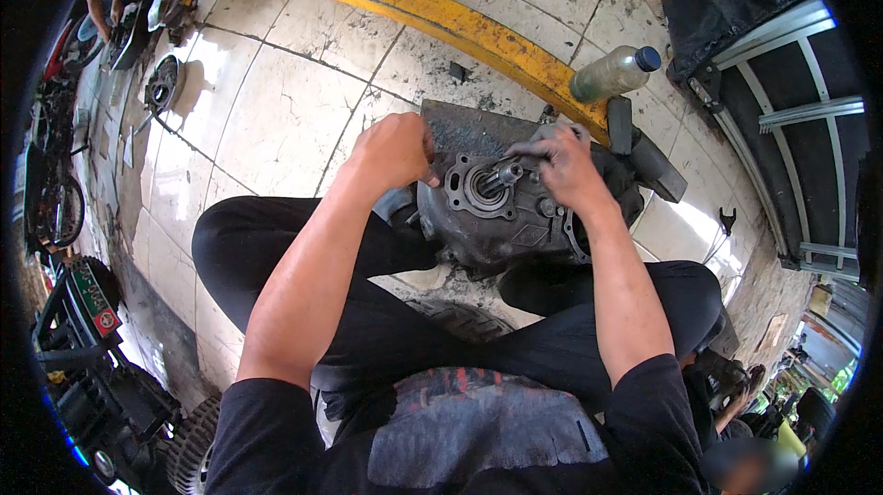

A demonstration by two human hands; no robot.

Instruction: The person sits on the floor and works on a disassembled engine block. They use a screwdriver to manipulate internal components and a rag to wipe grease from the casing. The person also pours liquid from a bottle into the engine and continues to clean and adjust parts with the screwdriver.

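Note:
A grey metal gearbox housing (506,230) sits on the floor between my bent legs. From a round bearing opening on its upper side a bright splined shaft (503,179) sticks up, ringed by a flat flange (457,202) with bolt holes. At the housing's left edge is my left hand (394,153), its fingers curled and mostly hidden, its thumb pointing down beside the flange. My right hand (563,166), dark with grease, is bent over the right side, with fingertips close by the shaft. Whatever lies in its fingers is too dark to make out.
Beyond the gearbox a yellow metal beam (405,0) curves across the tiled floor. A clear bottle with a blue cap (614,74) stands by its right end, near dark metal blocks (655,164). A round metal part (164,84) lies at left; motorcycle parts (101,385) fill the left side.

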